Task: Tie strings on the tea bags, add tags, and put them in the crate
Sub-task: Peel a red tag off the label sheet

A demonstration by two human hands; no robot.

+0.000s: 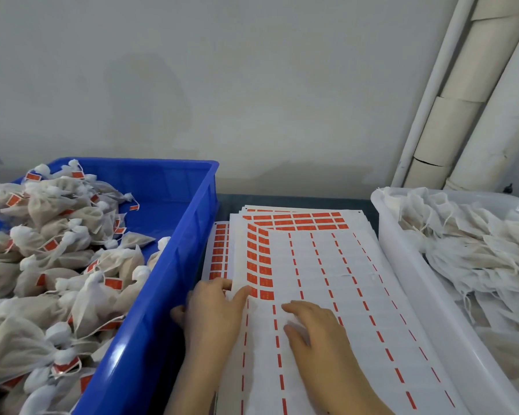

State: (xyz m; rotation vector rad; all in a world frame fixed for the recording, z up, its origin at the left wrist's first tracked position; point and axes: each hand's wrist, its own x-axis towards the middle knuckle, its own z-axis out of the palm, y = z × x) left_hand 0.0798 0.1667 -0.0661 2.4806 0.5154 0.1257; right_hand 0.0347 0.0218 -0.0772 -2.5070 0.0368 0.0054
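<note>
A stack of white sticker sheets (pixel 336 283) with red tags (pixel 259 265) lies between two containers. My left hand (pixel 213 313) rests on the sheet's left edge, its fingertips touching the lowest red tags in the column. To its right, my right hand (pixel 315 327) lies flat on the top sheet with fingers relaxed, holding nothing. The blue crate (pixel 174 259) on the left is full of tied tea bags (pixel 51 265) with red tags. On the right, a white tub (pixel 402 265) holds untied white tea bags (pixel 474 250).
A grey wall rises behind the table. White pipes (pixel 462 100) lean in the back right corner. More tag sheets (pixel 219 253) stick out from under the top one beside the crate.
</note>
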